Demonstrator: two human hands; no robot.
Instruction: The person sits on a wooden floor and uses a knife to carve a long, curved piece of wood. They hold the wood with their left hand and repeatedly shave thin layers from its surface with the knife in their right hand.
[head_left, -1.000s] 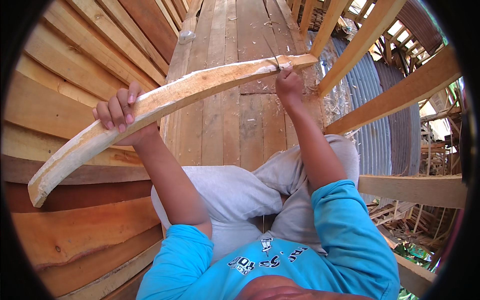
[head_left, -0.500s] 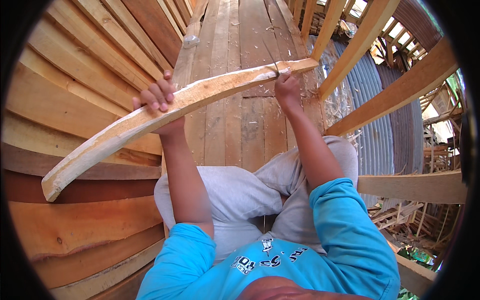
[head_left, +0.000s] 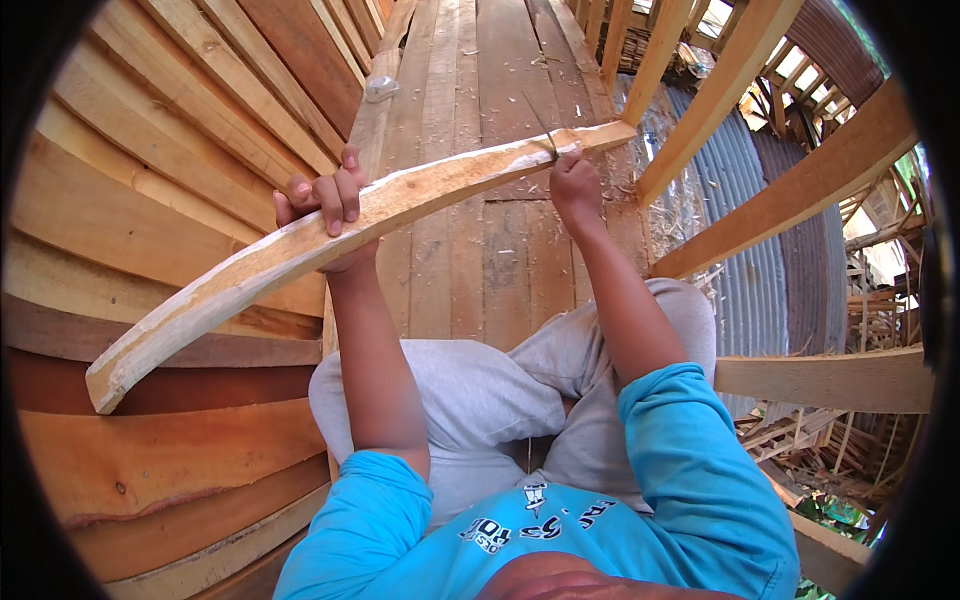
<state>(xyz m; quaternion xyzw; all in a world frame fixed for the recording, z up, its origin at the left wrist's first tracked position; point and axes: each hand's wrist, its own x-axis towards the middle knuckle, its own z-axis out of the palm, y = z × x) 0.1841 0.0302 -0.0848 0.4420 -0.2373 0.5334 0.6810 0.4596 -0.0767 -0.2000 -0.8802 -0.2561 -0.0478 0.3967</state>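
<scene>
Left hand (head_left: 338, 203) slid rightward, clasping curved timber (head_left: 430, 184) mid-length; right hand (head_left: 576, 185) clutches thin tool (head_left: 541, 120) near right end.

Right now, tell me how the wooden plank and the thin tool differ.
The plank is broad and pale; the tool is slim and dark. The plank spans much of the view; the tool is far shorter. The left hand grips the plank; the right hand holds the tool. Both are held.

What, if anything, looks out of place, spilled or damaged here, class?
Pale wood shavings litter the plank floor, loose and untidy around the curved timber. A small clear object, too unclear to identify, lies stray near the boards at left. Beyond the railing, wood scraps lie jumbled.
</scene>
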